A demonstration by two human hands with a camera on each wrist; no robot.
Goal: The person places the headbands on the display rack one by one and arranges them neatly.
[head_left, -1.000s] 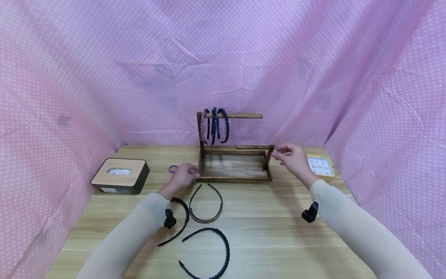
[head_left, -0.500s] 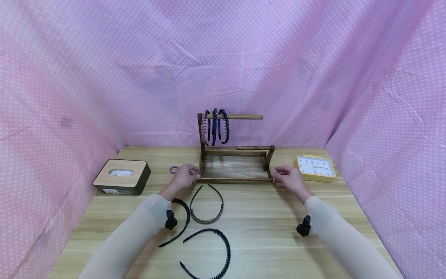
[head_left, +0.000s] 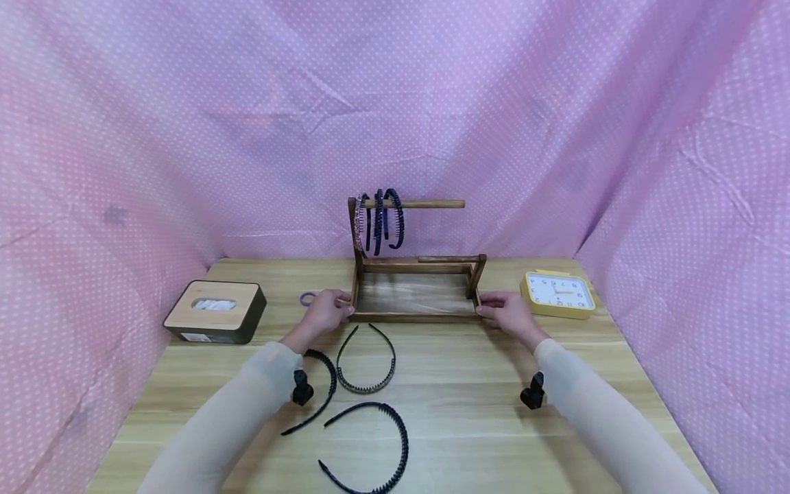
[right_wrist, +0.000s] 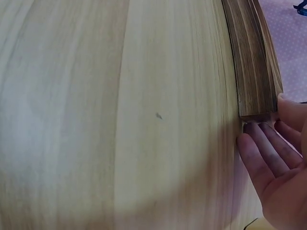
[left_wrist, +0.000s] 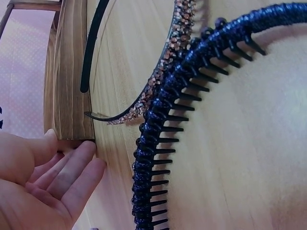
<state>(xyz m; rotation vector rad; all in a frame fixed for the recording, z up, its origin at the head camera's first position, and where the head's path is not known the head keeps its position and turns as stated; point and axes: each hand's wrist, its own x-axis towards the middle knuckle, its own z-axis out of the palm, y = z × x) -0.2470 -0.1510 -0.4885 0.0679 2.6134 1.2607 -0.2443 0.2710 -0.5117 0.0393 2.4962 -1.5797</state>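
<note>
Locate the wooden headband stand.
In the head view, the wooden headband stand sits centrally near the far edge of the table, between the left hand and the right hand.

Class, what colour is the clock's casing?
The clock has a yellow casing; the head view shows it best.

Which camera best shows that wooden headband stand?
The head view: it shows nearly the whole wooden headband stand, including both rods. The left wrist view shows only part, by the left hand; the right wrist view, only an end by the right hand.
</note>
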